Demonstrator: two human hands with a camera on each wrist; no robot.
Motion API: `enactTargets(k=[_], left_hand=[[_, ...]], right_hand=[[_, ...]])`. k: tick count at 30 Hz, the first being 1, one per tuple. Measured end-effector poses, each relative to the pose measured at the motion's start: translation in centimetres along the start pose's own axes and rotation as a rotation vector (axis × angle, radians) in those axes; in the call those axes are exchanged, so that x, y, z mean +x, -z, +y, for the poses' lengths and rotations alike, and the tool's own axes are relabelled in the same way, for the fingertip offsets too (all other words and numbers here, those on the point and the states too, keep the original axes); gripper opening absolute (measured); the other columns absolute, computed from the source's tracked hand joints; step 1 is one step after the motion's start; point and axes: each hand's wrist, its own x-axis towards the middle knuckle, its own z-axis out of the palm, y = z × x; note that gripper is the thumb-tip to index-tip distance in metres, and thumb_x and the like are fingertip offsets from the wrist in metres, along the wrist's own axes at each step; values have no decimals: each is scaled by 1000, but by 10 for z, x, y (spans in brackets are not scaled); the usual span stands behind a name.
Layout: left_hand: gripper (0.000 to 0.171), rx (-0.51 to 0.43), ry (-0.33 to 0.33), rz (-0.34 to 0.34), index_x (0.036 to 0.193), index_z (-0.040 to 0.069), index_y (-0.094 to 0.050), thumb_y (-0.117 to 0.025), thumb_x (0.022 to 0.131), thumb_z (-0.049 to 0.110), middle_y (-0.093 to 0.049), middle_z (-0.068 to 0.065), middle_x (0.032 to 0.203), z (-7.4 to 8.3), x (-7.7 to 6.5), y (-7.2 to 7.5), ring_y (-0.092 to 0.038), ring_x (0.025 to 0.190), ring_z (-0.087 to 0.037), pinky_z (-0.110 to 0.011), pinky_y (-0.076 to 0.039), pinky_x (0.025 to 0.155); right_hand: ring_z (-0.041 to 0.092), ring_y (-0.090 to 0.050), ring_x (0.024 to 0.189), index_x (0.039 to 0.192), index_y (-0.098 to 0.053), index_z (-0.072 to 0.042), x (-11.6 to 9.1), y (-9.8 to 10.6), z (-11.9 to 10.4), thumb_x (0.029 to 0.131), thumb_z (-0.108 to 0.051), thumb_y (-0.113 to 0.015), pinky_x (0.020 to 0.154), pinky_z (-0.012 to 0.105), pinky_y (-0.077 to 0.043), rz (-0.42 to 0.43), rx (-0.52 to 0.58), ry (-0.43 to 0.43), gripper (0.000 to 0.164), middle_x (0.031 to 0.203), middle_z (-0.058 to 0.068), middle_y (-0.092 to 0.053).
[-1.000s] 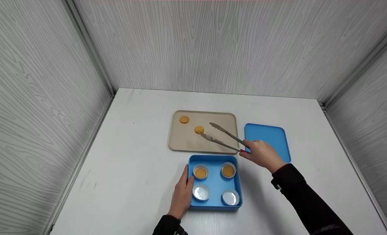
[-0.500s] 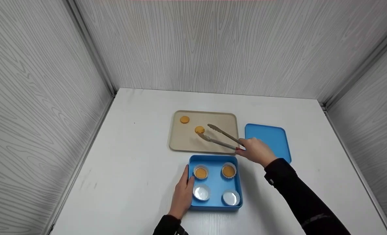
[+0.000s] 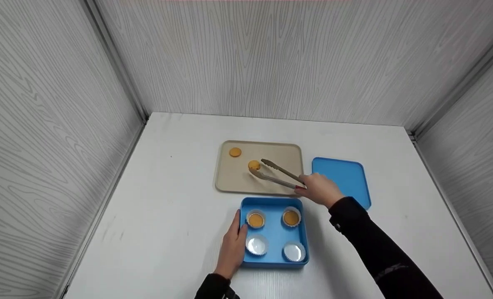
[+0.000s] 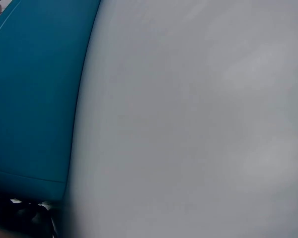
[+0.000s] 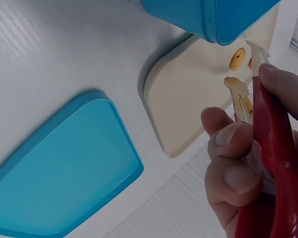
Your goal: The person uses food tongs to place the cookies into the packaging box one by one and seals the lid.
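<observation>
In the head view my right hand (image 3: 320, 189) holds metal tongs (image 3: 276, 178) with red grips (image 5: 275, 134). The tong arms stand apart over a beige tray (image 3: 229, 185), the lower tip at the near edge of a round orange-brown cookie (image 3: 254, 165). Another cookie (image 3: 235, 152) lies near the tray's far left corner. My left hand (image 3: 231, 247) grips the left wall of a blue box (image 3: 274, 238), thumb at the rim, fingers along the outside. Inside are two paper cups with cookies (image 3: 256, 220) (image 3: 290, 218) and two bare white cups (image 3: 256, 245) (image 3: 294, 251).
A blue lid (image 3: 348, 178) lies right of the tray, beneath and beyond my right wrist. The box stands just in front of the tray on a white table (image 3: 167, 199). Grey wood-grain panels (image 3: 246, 62) close off the back and both sides.
My right hand has shifted left with the tongs, and the gap between the tong tips has narrowed a little. The left hand, box and cookies stay in place.
</observation>
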Motion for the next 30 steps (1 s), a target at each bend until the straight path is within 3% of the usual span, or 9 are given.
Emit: enactTargets(k=[30], left_hand=[[59,-15,-21,3,163,6,-22,-38,113,31,-27,-10,168,-2,3,-2,-24,154,-27,-48,-22,126]], right_hand=[[28,-60,71,86,-64,-9,15,-6,-10,96,-23,-73,61,43,-51,54,-112,43,20,74,7,-61]])
